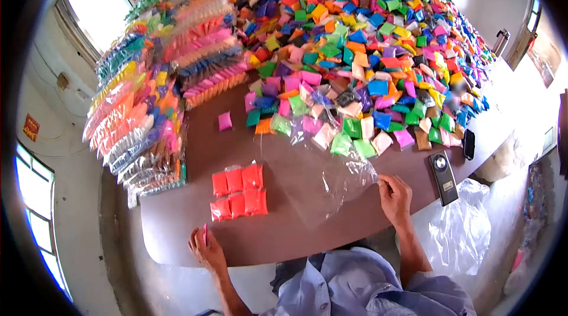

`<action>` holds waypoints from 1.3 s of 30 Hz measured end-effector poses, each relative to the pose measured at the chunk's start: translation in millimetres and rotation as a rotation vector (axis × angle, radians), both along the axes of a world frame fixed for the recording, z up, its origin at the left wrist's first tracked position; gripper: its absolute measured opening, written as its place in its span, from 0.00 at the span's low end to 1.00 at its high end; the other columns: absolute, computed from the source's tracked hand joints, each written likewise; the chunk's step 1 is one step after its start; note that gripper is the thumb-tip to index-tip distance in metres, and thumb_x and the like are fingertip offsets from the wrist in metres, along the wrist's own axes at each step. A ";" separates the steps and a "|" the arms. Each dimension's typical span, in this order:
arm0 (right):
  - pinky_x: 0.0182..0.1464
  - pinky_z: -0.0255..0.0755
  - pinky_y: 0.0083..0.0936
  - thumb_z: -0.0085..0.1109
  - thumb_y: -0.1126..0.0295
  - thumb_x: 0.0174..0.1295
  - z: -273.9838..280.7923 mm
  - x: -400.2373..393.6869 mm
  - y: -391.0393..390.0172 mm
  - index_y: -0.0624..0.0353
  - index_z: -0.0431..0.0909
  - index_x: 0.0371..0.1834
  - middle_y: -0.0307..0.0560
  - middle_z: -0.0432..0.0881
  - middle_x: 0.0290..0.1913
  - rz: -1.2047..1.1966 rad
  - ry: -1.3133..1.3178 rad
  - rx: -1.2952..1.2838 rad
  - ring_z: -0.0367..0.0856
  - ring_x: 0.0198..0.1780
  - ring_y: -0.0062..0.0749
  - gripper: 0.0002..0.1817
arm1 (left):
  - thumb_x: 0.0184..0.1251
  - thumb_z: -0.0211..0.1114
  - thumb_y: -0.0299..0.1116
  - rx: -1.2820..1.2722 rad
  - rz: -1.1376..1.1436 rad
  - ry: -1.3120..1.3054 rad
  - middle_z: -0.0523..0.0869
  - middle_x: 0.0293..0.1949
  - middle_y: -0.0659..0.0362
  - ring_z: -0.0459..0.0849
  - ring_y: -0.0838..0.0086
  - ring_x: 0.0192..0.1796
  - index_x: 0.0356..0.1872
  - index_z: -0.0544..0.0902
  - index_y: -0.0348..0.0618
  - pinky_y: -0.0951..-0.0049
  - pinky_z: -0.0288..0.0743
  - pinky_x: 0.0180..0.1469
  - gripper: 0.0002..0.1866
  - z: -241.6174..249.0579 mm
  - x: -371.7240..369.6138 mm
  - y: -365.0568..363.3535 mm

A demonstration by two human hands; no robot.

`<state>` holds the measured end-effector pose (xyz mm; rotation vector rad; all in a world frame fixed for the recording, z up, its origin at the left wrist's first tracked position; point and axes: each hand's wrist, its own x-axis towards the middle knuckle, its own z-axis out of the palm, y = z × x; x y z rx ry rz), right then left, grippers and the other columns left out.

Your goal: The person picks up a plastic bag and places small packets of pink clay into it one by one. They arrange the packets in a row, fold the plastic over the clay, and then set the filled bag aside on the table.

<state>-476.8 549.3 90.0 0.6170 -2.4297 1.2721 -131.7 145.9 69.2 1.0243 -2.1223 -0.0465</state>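
Note:
At the table's front edge, my left hand (207,250) is closed with a small, thin pink item (205,232) upright between the fingers. My right hand (395,196) pinches the edge of a clear plastic bag (322,189), which lies spread across the tabletop and reaches back over some packets. Between my hands, nearer the left one, several red packets (238,190) lie flat in two neat rows. A single pink packet (225,121) rests apart behind them.
A large heap of small multicoloured packets (378,59) covers the back of the brown table (195,156). Filled clear bags (133,121) are stacked at the left. At the right edge lie a black device with a round dial (444,178) and a dark object (468,144). Clear plastic (458,227) hangs below.

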 end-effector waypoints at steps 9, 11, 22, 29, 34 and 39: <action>0.36 0.75 0.27 0.70 0.81 0.73 -4.7 -1.1 -0.3 0.64 0.91 0.51 0.46 0.85 0.33 0.050 -0.038 -0.073 0.81 0.32 0.26 0.07 | 0.72 0.76 0.25 0.119 -0.528 -0.024 0.91 0.62 0.47 0.90 0.48 0.64 0.57 0.91 0.39 0.50 0.82 0.68 0.15 64.2 -111.1 114.6; 0.36 0.74 0.26 0.70 0.81 0.74 -3.2 -0.1 0.2 0.64 0.91 0.51 0.46 0.85 0.33 0.034 -0.063 -0.053 0.80 0.32 0.26 0.06 | 0.73 0.77 0.31 0.187 -0.720 -0.057 0.90 0.66 0.48 0.88 0.49 0.69 0.61 0.90 0.38 0.49 0.80 0.70 0.18 64.8 -134.9 143.3; 0.39 0.78 0.29 0.70 0.81 0.72 -3.6 -0.5 1.2 0.62 0.91 0.51 0.49 0.88 0.36 0.053 -0.091 -0.024 0.85 0.32 0.35 0.08 | 0.74 0.79 0.45 0.205 -0.874 -0.234 0.86 0.72 0.50 0.82 0.54 0.77 0.64 0.89 0.39 0.45 0.70 0.79 0.26 41.3 -155.6 157.7; 0.41 0.80 0.29 0.70 0.81 0.70 11.1 25.7 2.0 0.64 0.90 0.52 0.51 0.90 0.44 -0.022 0.096 -0.086 0.87 0.40 0.38 0.10 | 0.74 0.79 0.43 0.147 -0.867 -0.214 0.86 0.72 0.49 0.82 0.53 0.76 0.63 0.88 0.38 0.46 0.72 0.78 0.25 25.0 -155.2 166.4; 0.46 0.85 0.37 0.79 0.76 0.60 62.1 89.9 -30.9 0.62 0.91 0.52 0.54 0.91 0.50 0.513 0.219 -0.090 0.92 0.46 0.45 0.16 | 0.75 0.76 0.42 0.177 -0.891 -0.228 0.83 0.75 0.47 0.78 0.50 0.79 0.66 0.87 0.38 0.44 0.69 0.80 0.25 23.2 -154.7 181.4; 0.62 0.81 0.45 0.79 0.64 0.65 54.5 107.0 -81.4 0.61 0.88 0.63 0.54 0.87 0.66 0.688 0.040 0.076 0.88 0.62 0.52 0.25 | 0.72 0.73 0.42 0.251 -0.942 -0.191 0.78 0.79 0.46 0.72 0.50 0.84 0.73 0.82 0.40 0.43 0.63 0.84 0.31 16.4 -144.2 184.6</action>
